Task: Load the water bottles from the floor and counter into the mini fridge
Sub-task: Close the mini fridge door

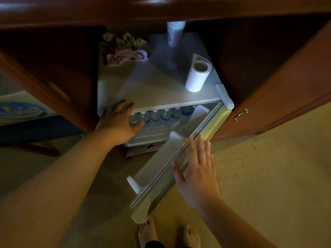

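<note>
The mini fridge (pixel 157 86) stands inside a dark wooden cabinet with its door (pixel 179 158) swung open toward the camera, and everything else sits relative to it. Inside, just under the fridge's top front edge, a row of water bottles (pixel 161 116) with white caps and blue labels stands upright side by side across the shelf. The left hand (pixel 119 120) reaches to the fridge's left front corner, fingers extended and spread rather than curled; its fingertips lie on or over the top edge while the thumb side sits in front of the leftmost bottle, and whether it actually touches that bottle cannot be told. The right hand (pixel 197 172) lies flat against the outer edge of the open door, fingers straight and slightly fanned, holding nothing. On the fridge's top, toward the right front, a paper towel roll (pixel 197 76) stands upright; farther back a stack of cups (pixel 174 33) rises near the rear edge, and at the rear left lies a crumpled bundle (pixel 123 49) of pale and purple material. To the fridge's right, a cabinet door (pixel 286 90) with a metal handle (pixel 240 114) hangs open. Below the fridge door, two bare feet (pixel 168 233) stand on beige carpet (pixel 268 176).
</note>
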`<state>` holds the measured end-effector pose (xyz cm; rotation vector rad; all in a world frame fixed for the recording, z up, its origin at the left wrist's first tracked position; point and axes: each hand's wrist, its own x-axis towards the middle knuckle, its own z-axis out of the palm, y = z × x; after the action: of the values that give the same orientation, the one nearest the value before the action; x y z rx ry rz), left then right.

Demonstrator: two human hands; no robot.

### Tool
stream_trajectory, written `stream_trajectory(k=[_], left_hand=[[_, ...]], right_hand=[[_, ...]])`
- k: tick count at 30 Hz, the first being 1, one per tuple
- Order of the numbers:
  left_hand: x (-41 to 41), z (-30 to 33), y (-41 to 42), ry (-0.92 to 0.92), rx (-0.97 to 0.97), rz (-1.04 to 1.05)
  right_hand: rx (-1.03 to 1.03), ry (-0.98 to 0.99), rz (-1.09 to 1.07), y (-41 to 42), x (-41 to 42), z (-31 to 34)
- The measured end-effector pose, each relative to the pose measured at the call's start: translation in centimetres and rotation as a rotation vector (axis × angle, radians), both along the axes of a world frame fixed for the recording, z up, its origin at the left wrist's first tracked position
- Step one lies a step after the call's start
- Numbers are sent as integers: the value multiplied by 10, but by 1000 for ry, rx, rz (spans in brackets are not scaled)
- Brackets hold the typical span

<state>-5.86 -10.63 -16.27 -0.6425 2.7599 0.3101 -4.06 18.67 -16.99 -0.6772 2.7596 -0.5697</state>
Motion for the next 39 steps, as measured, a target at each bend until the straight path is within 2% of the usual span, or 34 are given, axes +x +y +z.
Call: stream_trajectory(k=[4, 7, 16, 21, 30, 34, 39], left_hand=[[-4, -3, 4, 24, 15, 46], [-5, -1, 12, 28, 12, 86], [-9, 13, 21, -7, 34, 138], [-8, 12, 18, 8, 36, 99], [4, 15, 7, 77, 102, 69], [13, 21, 4, 41, 118, 43], [20, 5, -4, 116, 133, 66]], right_hand=[[188, 94, 412, 4, -42, -10], [225, 91, 510, 0, -59, -22], [147, 109, 408, -41, -64, -36], [82, 172, 409, -60, -79, -44], [118, 228, 394, -96, -109, -53], [134, 261, 385, -101, -113, -56], [159, 258, 373, -106, -116, -56]])
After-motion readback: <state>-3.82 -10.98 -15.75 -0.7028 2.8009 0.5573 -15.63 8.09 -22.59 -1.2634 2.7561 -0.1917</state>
